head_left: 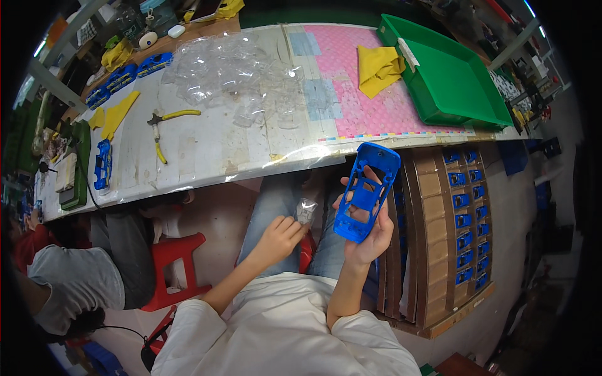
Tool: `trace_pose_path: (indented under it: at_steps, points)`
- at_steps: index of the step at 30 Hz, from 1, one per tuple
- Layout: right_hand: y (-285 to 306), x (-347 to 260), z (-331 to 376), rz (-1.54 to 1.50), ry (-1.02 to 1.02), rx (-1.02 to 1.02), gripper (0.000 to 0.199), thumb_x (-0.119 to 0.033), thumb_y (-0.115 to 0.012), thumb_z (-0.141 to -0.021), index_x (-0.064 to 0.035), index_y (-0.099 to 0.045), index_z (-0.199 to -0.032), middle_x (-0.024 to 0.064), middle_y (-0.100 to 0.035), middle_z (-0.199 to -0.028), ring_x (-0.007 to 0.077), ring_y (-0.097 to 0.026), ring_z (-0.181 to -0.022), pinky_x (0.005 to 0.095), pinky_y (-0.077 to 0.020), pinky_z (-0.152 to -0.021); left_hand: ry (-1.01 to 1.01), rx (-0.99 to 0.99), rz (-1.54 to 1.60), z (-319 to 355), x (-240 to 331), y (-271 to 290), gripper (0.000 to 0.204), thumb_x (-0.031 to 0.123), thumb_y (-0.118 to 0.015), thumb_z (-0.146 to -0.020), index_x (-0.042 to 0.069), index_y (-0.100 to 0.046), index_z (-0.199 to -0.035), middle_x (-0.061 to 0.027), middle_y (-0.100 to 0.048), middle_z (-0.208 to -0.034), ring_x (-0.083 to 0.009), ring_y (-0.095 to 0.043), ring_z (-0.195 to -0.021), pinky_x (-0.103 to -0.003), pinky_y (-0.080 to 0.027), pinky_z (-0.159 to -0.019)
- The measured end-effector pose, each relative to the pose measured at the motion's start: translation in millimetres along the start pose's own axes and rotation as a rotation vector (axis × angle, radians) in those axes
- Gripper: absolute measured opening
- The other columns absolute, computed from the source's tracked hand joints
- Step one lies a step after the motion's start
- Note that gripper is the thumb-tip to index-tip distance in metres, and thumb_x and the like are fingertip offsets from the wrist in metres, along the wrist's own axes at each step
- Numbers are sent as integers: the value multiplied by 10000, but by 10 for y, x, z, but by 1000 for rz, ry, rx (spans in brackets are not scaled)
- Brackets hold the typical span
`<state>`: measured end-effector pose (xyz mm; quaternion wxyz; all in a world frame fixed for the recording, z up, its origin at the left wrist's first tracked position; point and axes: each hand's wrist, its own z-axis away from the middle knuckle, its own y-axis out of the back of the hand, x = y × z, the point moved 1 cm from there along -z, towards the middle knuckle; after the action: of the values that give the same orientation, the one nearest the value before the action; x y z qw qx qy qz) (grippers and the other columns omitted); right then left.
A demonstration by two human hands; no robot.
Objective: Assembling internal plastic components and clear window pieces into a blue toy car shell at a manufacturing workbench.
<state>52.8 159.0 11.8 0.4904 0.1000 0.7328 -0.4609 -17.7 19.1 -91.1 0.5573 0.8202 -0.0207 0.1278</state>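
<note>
A blue plastic toy car body [362, 193] rests in my right hand [376, 237], raised over my lap just past the table's front edge. Its hollow underside and window openings show, and my fingers wrap round its right side. Lower and to the left, my left hand [281, 237] pinches a small clear plastic piece [306, 212] above my thigh. That piece looks like a car window moulding. On the table, a heap of similar clear plastic pieces [219, 69] lies beyond my hands.
Yellow-handled pliers [164, 117] and another blue car body [103, 164] lie on the left of the table. A green tray [451, 81] and yellow cloth [379, 69] are at the right. Cardboard dividers [433, 238] holding blue bodies stand to my right. A person [81, 276] sits at left.
</note>
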Motion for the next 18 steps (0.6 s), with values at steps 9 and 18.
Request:
trace_pose_path:
  at_steps: [9, 18]
  points:
    - [-8, -28, 9, -2, -6, 4, 621, -391, -329, -834, 39, -312, -1281, 246, -524, -1036, 210, -565, -722, 305, -466, -666, 46, 645, -252, -230, 300, 839, 315, 58, -663, -618, 171, -673, -911, 39, -542, -843, -137, -464, -753, -285, -307, -655]
    - [18, -5, 65, -59, -64, -26, 651, -413, -350, -826, 49, -297, -1281, 260, -515, -1063, 223, -588, -818, 308, -501, -677, -161, 660, -291, -435, 472, 1065, 208, 229, -642, -721, 247, -674, -926, 76, -544, -854, -97, -443, -768, -237, -312, -676]
